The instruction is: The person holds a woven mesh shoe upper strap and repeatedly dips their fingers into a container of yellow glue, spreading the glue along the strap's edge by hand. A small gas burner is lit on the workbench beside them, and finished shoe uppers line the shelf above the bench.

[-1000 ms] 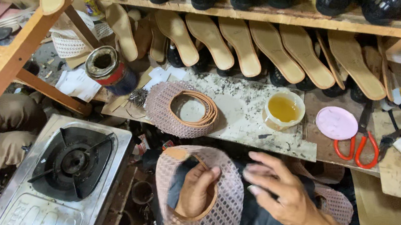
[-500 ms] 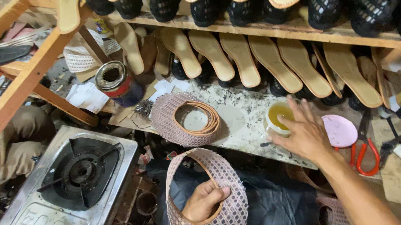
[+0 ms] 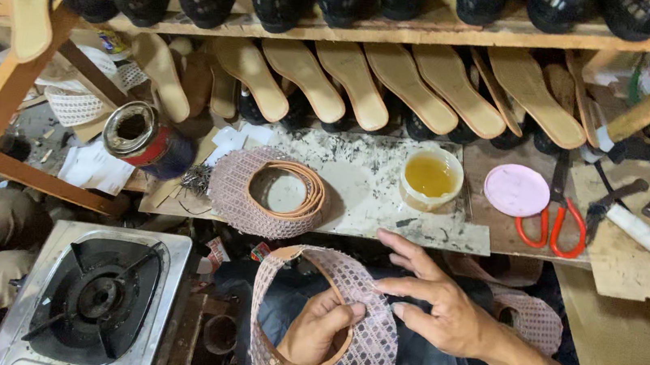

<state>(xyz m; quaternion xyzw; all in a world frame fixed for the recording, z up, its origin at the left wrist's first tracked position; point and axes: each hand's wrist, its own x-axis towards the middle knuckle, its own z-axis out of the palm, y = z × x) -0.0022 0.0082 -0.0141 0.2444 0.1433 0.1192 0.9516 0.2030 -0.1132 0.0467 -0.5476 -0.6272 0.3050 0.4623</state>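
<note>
My left hand [image 3: 318, 330] grips a pink mesh shoe upper [image 3: 359, 349] with a tan lining, fingers tucked inside its opening. Beside it my right hand [image 3: 436, 299] hovers with fingers spread, fingertips close to the upper's top edge, holding nothing. A second mesh upper [image 3: 263, 192] lies flat on the spattered work board [image 3: 373, 192]. Behind my right hand sits a white bowl of yellow glue [image 3: 432, 177].
A pink round lid [image 3: 517, 190] and red-handled scissors [image 3: 553, 225] lie to the right. A gas stove [image 3: 95, 299] stands low left, an open tin can [image 3: 139, 135] behind it. Tan insoles [image 3: 369, 85] and black shoes fill the wooden shelves above.
My right hand went out to the glue bowl and has come back beside the mesh upper. My left hand kept hold of the upper throughout.
</note>
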